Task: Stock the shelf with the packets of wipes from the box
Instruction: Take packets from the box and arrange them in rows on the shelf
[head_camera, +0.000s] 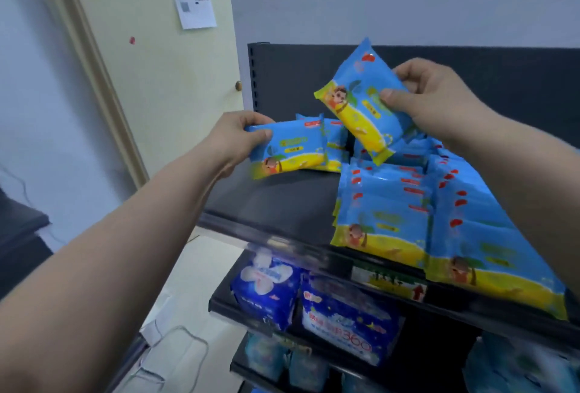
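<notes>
We hold two packets of wipes over the top shelf (282, 201). The left packet (287, 149) lies near level, long axis across the shelf, just above the bare patch at its left end. The right packet (364, 101) tilts steeply, corner up, over the stocked rows (392, 204). Our left hand (241, 138), nearer the gap, pinches its packet's outer end, and our right hand (430, 101) curls round the other's upper end.

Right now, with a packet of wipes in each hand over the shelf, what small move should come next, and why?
Probably lower the left hand and set the left packet on the bare shelf, against the short row behind it. It is nearly level and near the surface, whereas the right hand holds the right packet tilted and higher.
</notes>
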Available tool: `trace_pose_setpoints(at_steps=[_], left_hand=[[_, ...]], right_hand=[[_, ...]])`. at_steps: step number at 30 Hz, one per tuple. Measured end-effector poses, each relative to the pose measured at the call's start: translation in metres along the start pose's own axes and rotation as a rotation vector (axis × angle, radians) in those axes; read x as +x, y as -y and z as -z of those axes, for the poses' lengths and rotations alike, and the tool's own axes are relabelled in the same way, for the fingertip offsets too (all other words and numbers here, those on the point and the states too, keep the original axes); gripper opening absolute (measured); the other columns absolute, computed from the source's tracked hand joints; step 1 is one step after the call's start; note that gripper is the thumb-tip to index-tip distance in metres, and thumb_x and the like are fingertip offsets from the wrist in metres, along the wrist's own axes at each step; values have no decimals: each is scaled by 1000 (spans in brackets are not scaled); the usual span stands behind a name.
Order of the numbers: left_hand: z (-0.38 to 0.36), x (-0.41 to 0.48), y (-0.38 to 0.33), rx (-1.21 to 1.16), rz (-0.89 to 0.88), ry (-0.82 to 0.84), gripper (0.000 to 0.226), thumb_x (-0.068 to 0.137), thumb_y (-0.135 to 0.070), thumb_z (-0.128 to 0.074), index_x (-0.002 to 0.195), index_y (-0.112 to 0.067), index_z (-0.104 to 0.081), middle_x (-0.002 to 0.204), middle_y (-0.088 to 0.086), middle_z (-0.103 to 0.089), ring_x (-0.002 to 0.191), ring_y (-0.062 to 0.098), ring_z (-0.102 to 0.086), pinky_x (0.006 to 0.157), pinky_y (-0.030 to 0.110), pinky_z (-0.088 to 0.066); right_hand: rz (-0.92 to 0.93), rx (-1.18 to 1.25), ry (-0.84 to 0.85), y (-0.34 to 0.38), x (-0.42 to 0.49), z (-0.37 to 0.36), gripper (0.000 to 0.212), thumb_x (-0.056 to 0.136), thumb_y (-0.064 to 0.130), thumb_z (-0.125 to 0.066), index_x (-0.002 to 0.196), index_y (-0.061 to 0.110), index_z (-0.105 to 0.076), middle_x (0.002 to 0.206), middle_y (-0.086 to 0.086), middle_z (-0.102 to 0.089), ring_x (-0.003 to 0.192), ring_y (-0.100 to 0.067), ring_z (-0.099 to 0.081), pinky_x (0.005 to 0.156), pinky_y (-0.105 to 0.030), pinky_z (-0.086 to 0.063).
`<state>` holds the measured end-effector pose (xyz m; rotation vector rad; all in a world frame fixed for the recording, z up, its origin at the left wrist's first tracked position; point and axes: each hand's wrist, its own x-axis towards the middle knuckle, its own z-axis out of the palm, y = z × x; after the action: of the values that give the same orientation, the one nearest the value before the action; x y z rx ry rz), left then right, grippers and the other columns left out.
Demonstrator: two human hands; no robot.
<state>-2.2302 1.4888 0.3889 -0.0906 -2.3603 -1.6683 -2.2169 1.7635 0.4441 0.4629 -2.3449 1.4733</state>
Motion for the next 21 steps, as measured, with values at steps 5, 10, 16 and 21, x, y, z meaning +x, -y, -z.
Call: trace_pose_setpoints(at_steps=[5,10,16,21], left_hand=[[-7,69,33,73,13,124,13,87,-5,-64,87,-17,-68,91,12,-67,83,23,-63,77,33,-55],[-24,131,61,145,-9,315,11,82,-13,-72,92,-17,-72,100,9,-71,92,20,-66,86,31,-54],[-29,175,74,137,-63,579,14,85,-8,-68,87,-20,-74,82,-8,-72,78,4,-66,73,20,-53],[-33,185,84,-53,45,594,11,91,-13,-61,88,-17,-71,93,3,-71,89,19,-67,76,29,-56]], right_hand=[[3,-230,29,0,37,-22,12,85,17,-67,94,19,-60,78,1,-63,61,-9,-58,54,-26,-51],[-61,-424,165,-1,72,-51,13,81,18,-71,92,18,-63,79,-4,-64,62,-14,-55,51,-28,-49],[-171,-708,390,-22,100,-102,16,78,20,-74,84,24,-60,75,6,-58,65,-13,-52,54,-21,-44],[-236,-969,411,-53,108,-139,25,80,23,-68,102,26,-58,100,4,-56,93,-20,-54,77,-28,-44]])
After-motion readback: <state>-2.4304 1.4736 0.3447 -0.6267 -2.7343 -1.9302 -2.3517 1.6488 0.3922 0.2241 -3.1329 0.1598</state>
